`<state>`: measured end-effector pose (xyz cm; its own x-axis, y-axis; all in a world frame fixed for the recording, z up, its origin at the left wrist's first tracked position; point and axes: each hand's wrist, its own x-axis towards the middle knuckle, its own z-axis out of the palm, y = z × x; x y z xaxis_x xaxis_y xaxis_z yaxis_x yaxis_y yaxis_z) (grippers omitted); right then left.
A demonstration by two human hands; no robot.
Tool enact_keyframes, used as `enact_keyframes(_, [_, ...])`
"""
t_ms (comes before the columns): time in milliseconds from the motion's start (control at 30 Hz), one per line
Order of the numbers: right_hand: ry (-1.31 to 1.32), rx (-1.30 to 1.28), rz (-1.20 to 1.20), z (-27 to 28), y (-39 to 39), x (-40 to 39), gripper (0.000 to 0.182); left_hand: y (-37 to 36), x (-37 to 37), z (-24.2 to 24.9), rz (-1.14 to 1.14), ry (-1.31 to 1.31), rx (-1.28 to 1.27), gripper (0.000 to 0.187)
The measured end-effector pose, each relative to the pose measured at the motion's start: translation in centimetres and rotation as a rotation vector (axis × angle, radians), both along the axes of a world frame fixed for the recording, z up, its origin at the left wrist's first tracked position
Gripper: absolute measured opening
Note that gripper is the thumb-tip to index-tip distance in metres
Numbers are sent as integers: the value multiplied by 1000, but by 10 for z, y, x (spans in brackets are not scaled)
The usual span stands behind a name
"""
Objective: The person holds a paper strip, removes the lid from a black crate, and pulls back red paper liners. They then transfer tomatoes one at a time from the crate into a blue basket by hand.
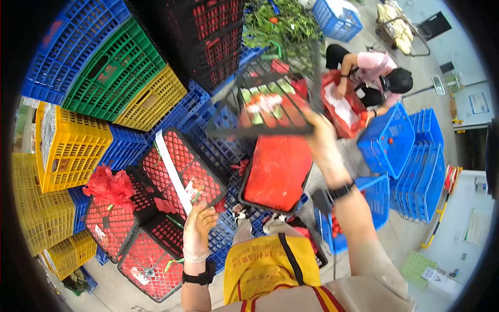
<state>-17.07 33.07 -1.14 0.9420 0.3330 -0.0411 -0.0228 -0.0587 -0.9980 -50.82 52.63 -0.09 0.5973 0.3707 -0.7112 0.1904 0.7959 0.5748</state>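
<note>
My right hand (321, 136) grips the near edge of a black lattice crate lid (270, 127), raised, tilted and blurred by motion. Through its bars I see red plastic and pale green and white things. Below the lid stands a black crate whose top is covered by a red plastic bag (276, 174). My left hand (197, 229) has its fingers loosely curled and apart, with nothing visible in it. It is beside the corner of a black lidded crate with red lining (161, 161), close to the lower end of a white strip (174, 174).
Blue pallets (223, 234) lie underfoot. Yellow crates (73, 148) and a green crate (114, 73) are stacked at left. A crouching co-worker (377, 67) handles a red bag (335, 99) near blue baskets (387, 140). Crumpled red plastic (110, 187) lies on a crate.
</note>
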Motion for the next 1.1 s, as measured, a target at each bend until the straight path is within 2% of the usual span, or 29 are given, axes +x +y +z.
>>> enact_keyframes(67, [556,357,213,-31,51,17,34,-1,-8,-4,-21,44,23,47])
enact_keyframes(133, [674,249,207,-78,60,12,49,-2,-16,-12,-58,133,114,43])
enact_keyframes(167, [663,128,160,-82,56,-2,62,-3,-18,-15,-50,141,82,39])
enact_keyframes(200, [677,121,149,-93,43,-19,62,-3,-22,-22,-59,153,72,39])
enact_keyframes(267, [501,-65,71,-134,-6,-49,67,-6,-26,-45,-147,222,60,41])
enact_keyframes(333, [459,-287,-48,-198,-72,-77,76,-12,-22,-68,-184,218,34,41])
enact_keyframes(367, [461,-290,-56,-193,-83,-84,76,-17,-17,-81,-235,261,63,40])
enact_keyframes(433, [374,-975,226,-190,-101,-98,90,-29,-11,-113,-310,293,157,38])
enact_keyframes(467, [387,-975,221,-202,-102,-104,90,-36,-13,-134,-363,264,261,38])
enact_keyframes(533, [-86,-1376,428,-237,-83,-109,104,-51,0,-150,-430,367,301,41])
enact_keyframes(567, [-101,-1288,457,-251,-73,-106,82,-59,1,-164,-444,367,342,43])
enact_keyframes(600, [-96,-1274,461,-280,-68,-106,82,-70,-3,-184,-357,299,322,39])
enact_keyframes(667, [-99,-1443,676,-338,-69,-123,49,-87,-11,-210,-502,307,495,39])
enact_keyframes(700, [-275,-1334,602,-368,-80,-148,23,-95,-9,-217,-526,325,495,39])
enact_keyframes(767, [109,-981,448,-399,-97,-185,18,-106,2,-228,-595,367,447,40])
enact_keyframes(800, [294,-664,104,-391,-101,-205,16,-109,5,-239,-609,374,445,40])
enact_keyframes(833, [518,-608,44,-380,-113,-216,19,-111,6,-255,-589,335,443,42])
enact_keyframes(867, [670,-413,30,-383,-132,-229,20,-115,11,-265,-568,294,440,43])
enact_keyframes(933, [950,-110,76,-337,-163,-219,23,-127,45,-264,-570,347,451,48])
enact_keyframes(1000, [1147,230,-19,-319,-204,-218,26,-135,83,-247,-450,334,347,51])
enact_keyframes(1033, [1190,100,39,-298,-225,-206,30,-135,91,-246,-477,257,367,50])
enact_keyframes(1067, [1186,102,37,-279,-237,-193,30,-132,98,-249,-494,196,434,48])
enact_keyframes(1100, [1011,-381,225,-261,-246,-180,32,-127,110,-240,-494,190,439,47])
